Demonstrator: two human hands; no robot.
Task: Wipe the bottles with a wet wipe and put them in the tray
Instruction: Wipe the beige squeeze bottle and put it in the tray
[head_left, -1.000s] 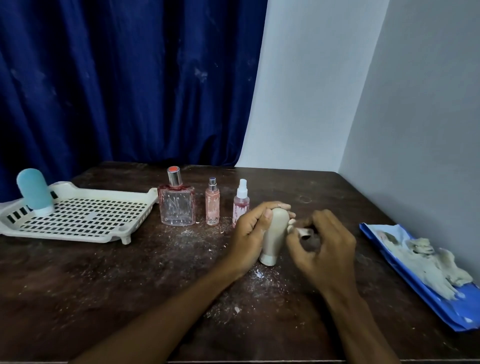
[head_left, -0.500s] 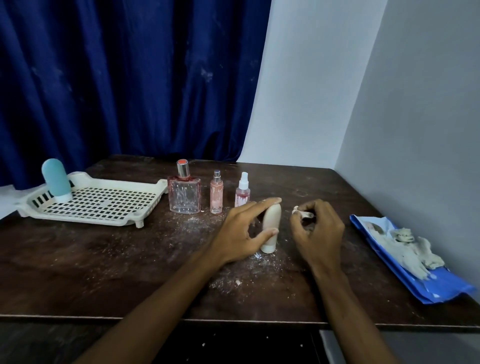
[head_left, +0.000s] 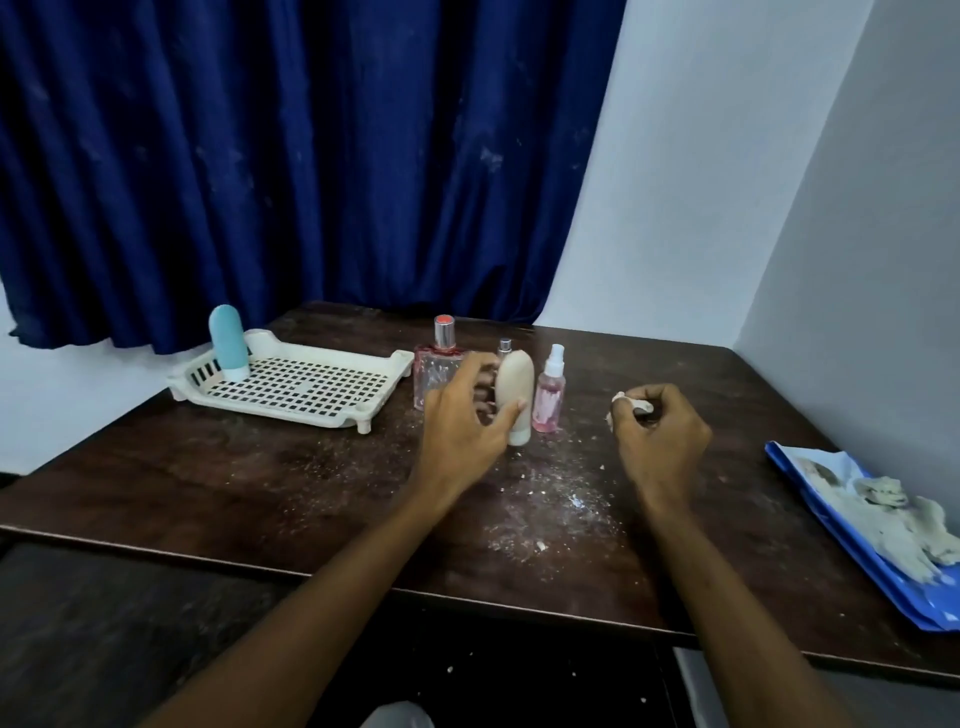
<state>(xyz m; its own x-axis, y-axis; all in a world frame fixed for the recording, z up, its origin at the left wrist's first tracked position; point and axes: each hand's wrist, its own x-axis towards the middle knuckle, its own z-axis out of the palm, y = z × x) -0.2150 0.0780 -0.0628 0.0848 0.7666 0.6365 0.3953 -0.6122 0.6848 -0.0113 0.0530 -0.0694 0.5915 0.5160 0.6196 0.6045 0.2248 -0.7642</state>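
Tray: teal bottle upright | left hand grips beige bottle

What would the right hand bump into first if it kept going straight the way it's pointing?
Probably nothing soon. The right hand, pinching a wet wipe, points across the table, right of the pink spray bottle; the wall comes next, though depth is unclear.
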